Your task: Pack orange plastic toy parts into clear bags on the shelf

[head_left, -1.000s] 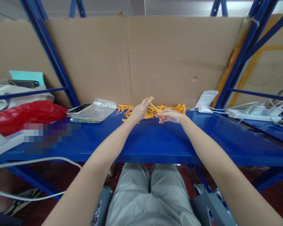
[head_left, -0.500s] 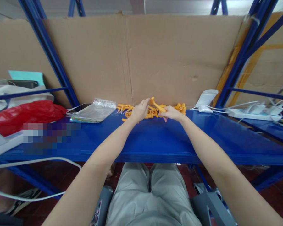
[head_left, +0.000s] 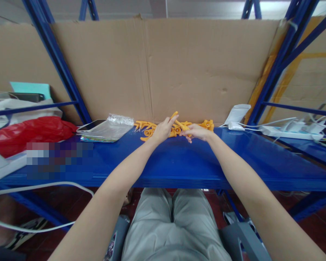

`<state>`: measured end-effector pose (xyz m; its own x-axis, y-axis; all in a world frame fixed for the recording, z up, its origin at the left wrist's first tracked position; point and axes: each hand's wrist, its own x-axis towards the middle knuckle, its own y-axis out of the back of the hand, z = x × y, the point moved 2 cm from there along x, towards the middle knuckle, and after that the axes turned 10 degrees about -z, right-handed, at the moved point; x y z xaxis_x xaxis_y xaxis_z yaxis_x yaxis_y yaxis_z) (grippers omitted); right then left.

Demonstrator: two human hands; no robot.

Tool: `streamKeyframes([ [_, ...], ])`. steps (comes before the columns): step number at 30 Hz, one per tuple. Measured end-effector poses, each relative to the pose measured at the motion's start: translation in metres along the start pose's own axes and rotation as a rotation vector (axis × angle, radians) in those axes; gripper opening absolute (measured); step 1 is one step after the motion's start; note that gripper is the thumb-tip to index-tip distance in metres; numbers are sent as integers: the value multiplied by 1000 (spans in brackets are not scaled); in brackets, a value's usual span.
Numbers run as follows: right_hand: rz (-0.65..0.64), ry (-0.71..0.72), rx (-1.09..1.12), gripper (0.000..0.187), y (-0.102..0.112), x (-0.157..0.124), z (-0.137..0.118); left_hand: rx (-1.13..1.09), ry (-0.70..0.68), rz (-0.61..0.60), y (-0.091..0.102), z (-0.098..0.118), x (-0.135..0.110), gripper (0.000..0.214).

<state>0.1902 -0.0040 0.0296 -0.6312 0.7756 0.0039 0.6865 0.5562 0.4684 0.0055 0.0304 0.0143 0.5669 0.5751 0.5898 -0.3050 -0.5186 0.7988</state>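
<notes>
An orange-yellow plastic piece, slim and branched-looking, is held tilted above the blue shelf, its upper end leaning left. My right hand is closed around its lower end. At the upper end, the fingers of my left hand are closed on the piece, partly covering it. Behind and beside both hands lie several similar orange-yellow plastic pieces, some with round cup-like ends. Their exact kind is too small to make out.
A clear plastic bag and a dark phone-like device lie to the left, beyond them a red bag. On the right are a white packet and a power strip with cables. Cardboard walls the back.
My left hand has moved slightly right, and its fingers have closed on the upper end of the piece. My right hand has turned a little, keeping hold of it.
</notes>
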Motion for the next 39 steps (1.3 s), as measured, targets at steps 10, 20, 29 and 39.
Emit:
streamKeyframes([
  [10, 231, -152, -525, 8, 2, -3, -10, 3, 28, -36, 2, 2, 0, 50],
  [20, 462, -262, -1155, 22, 4, -5, -16, -230, 96, -71, -6, 10, 4, 54],
  [29, 418, -127, -1240, 38, -3, -3, -15, -286, 87, 0, -5, -1, 2, 56],
  [39, 446, -176, -1263, 27, -5, -3, -16, -98, 210, -145, 8, 14, -1, 51],
])
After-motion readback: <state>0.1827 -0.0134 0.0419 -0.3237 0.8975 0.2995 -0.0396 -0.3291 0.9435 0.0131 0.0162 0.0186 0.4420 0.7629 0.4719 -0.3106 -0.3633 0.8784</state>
